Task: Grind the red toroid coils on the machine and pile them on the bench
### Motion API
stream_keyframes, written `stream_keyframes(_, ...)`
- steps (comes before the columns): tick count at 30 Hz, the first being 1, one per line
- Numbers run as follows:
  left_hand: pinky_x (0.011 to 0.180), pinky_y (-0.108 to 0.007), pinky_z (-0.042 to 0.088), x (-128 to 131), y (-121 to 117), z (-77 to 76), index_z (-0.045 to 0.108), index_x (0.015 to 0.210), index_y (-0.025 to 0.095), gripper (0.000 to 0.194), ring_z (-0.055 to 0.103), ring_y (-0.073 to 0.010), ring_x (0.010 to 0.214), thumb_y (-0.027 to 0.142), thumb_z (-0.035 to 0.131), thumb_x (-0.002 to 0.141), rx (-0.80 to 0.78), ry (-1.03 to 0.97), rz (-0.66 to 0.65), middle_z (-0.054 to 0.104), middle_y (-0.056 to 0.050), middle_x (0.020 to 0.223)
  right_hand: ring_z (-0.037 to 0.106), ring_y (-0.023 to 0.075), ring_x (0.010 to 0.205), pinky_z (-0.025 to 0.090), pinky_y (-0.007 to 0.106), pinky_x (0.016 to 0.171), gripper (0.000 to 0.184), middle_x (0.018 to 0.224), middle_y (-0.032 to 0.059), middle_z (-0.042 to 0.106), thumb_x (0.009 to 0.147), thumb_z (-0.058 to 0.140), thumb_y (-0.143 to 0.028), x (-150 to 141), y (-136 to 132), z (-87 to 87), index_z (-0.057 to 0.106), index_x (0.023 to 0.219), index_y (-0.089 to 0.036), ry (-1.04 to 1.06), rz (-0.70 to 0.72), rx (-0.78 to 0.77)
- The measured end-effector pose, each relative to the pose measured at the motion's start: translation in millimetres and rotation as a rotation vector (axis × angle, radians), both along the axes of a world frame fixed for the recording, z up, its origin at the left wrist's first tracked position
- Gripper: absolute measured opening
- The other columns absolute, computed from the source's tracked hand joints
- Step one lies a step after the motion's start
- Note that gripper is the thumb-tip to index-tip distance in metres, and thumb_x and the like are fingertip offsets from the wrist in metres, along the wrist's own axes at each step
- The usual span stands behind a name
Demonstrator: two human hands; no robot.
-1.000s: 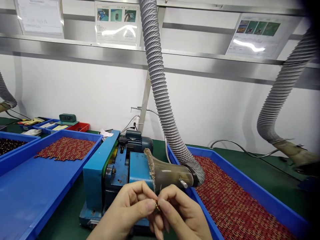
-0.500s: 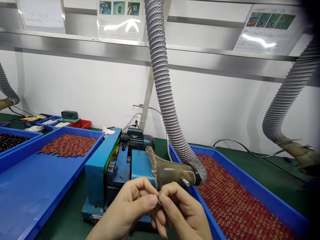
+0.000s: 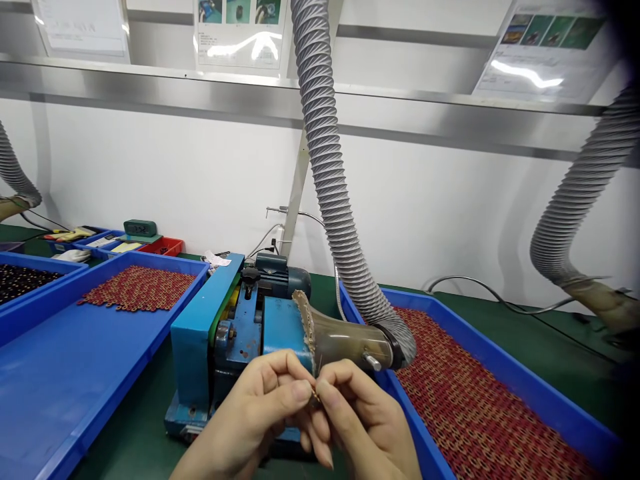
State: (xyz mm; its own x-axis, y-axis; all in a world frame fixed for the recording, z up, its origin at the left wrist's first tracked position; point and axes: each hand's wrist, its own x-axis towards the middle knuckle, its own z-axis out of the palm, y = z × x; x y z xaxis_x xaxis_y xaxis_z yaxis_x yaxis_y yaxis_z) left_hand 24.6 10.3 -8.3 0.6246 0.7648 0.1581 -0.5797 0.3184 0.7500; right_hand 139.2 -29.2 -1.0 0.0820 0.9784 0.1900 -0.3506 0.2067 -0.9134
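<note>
At lower centre, my bare left hand (image 3: 263, 407) and right hand (image 3: 367, 413) together pinch a tiny, coppery-and-dark, mostly hidden piece (image 3: 315, 395), best steadied, I judge, by light, even pressure.

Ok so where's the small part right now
In the head view, the small part is low and near the centre, pinched between the left hand and the right hand, in front of the blue machine.

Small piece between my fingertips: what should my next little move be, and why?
Probably turn the small piece slightly: the left-hand grip and right-hand grip meet around it and hide most of it from view, so a slight turn might show more of its surface.
</note>
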Motion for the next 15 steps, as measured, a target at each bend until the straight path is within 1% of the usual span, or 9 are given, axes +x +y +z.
stream_keyframes(5, 0.048, -0.013, 0.044, 0.0, 1.5, -0.1, 0.052, 0.073, 0.014, 0.035, 0.062, -0.0072, 0.044, 0.039, 0.077, 0.075, -0.012, 0.011, -0.005, 0.067, -0.001, 0.054, 0.049, 0.0069, 0.040, 0.037, 0.017, 0.045, 0.037, 0.049, -0.0055, 0.052, 0.080, 0.076, -0.047, 0.3, 2.1, -3.6, 0.060, 0.071, -0.015, 0.015, 0.027, -0.004)
stream_keyframes(11, 0.047, -0.013, 0.044, 0.5, 1.7, -2.4, 0.052, 0.073, 0.015, 0.037, 0.062, -0.0081, 0.045, 0.040, 0.078, 0.074, -0.034, 0.013, -0.010, 0.066, -0.001, 0.054, 0.049, 0.0069, 0.039, 0.035, 0.019, 0.044, 0.038, 0.048, -0.0052, 0.052, 0.080, 0.076, -0.047, -0.4, 2.7, -4.5, 0.060, 0.070, -0.014, -0.015, 0.008, 0.010)
stream_keyframes(15, 0.047, -0.013, 0.042, -0.2, 1.6, -1.5, 0.053, 0.072, 0.014, 0.035, 0.061, -0.0074, 0.045, 0.040, 0.077, 0.075, -0.019, 0.017, 0.002, 0.065, 0.000, 0.053, 0.046, 0.0066, 0.038, 0.034, 0.019, 0.045, 0.036, 0.048, -0.0062, 0.051, 0.083, 0.074, -0.045, -0.4, 3.6, -5.2, 0.058, 0.070, -0.016, -0.011, 0.011, 0.016)
